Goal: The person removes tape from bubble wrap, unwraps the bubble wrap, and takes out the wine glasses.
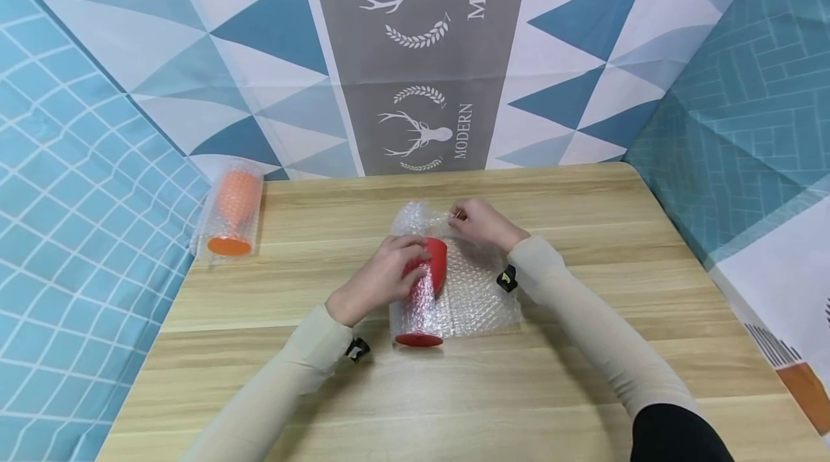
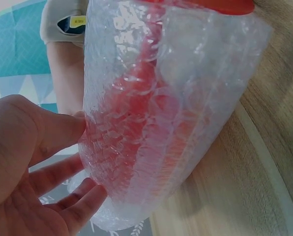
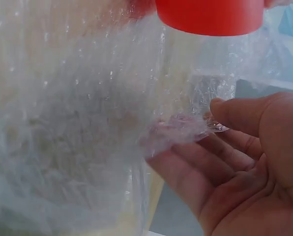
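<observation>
A red goblet (image 1: 438, 264) lies on its side near the middle of the table, its round foot toward the person. Bubble wrap (image 1: 483, 300) covers its left side and spreads flat to its right. My left hand (image 1: 389, 269) holds the goblet through the wrap, fingers curved over the bowl. In the left wrist view, the thumb and fingertips press the film around the red bowl (image 2: 129, 103). At the far edge of the sheet, my right hand (image 1: 483, 223) pinches a corner of wrap between thumb and fingers. The right wrist view shows that crumpled film corner (image 3: 213, 120) close beside the goblet's red rim (image 3: 210, 19).
An orange goblet (image 1: 237, 199) in bubble wrap stands at the table's back left corner, beside the blue tiled cloth (image 1: 84, 231). Patterned cloth (image 1: 421, 87) hangs behind the wooden table (image 1: 311, 210), and another teal cloth (image 1: 746, 123) borders the right side.
</observation>
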Available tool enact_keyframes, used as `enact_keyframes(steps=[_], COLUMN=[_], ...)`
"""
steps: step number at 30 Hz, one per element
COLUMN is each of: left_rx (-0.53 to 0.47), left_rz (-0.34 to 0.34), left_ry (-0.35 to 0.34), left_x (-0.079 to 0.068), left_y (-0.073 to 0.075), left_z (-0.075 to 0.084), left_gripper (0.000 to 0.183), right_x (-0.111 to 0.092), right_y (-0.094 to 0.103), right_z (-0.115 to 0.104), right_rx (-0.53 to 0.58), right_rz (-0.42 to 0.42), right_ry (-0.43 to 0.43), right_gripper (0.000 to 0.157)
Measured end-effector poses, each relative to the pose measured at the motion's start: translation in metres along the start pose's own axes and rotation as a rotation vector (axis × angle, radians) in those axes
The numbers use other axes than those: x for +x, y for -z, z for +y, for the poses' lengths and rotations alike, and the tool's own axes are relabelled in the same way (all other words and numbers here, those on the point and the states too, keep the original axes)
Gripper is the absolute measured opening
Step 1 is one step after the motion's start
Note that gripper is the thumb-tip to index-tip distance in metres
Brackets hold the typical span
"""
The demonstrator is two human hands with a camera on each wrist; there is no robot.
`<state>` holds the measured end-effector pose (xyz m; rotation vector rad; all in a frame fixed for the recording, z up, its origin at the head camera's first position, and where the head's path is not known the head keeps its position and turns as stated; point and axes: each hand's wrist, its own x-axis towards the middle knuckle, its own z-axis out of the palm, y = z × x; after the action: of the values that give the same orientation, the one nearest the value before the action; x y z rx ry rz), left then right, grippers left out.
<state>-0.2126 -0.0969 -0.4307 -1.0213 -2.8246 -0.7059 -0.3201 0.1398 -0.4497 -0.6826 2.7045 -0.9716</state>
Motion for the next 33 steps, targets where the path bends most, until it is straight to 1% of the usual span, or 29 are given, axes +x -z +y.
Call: enact_keyframes(steps=[6,11,14,16,21,23,25,28,30,33], left_rx=[0.003,0.005,0.006,0.007,0.011,0.010,0.008,0.013,0.023,0.039], left_rz=[0.004,0.012,0.012,0.013,0.029,0.040,0.049,0.065,0.074,0.087], left_ry=[0.000,-0.008,-0.015,-0.020,-0.037,-0.047,-0.056,-0.060,-0.067,-0.088], left_x=[0.000,0.001,0.001,0.001,0.001,0.000,0.000,-0.002,-0.004,-0.009], left_y=[0.000,0.000,-0.001,-0.001,-0.002,-0.002,-0.001,-0.002,-0.002,0.000], left_z=[0.000,0.000,0.000,0.000,-0.002,-0.003,-0.005,-0.008,-0.010,-0.012], left_gripper=[0.026,0.025,0.024,0.024,0.023,0.023,0.023,0.024,0.026,0.028], right_x=[-0.007,-0.014,-0.019,-0.022,-0.031,-0.033,-0.033,-0.034,-0.033,-0.031], right_y=[0.006,0.012,0.012,0.009,-0.005,-0.010,-0.015,-0.021,-0.024,-0.024], right_z=[-0.012,-0.031,-0.043,-0.050,-0.062,-0.063,-0.061,-0.057,-0.055,-0.055], right_rx=[-0.042,-0.072,-0.084,-0.053,0.050,0.047,0.021,0.017,0.023,0.042], right_rz=[-0.009,0.035,0.082,0.090,0.023,-0.012,-0.028,-0.062,-0.066,-0.074], right_ry=[0.041,0.066,0.093,0.103,0.097,0.091,0.113,0.155,0.188,0.192], right_gripper=[0.029,0.039,0.038,0.036,0.038,0.041,0.039,0.034,0.030,0.031])
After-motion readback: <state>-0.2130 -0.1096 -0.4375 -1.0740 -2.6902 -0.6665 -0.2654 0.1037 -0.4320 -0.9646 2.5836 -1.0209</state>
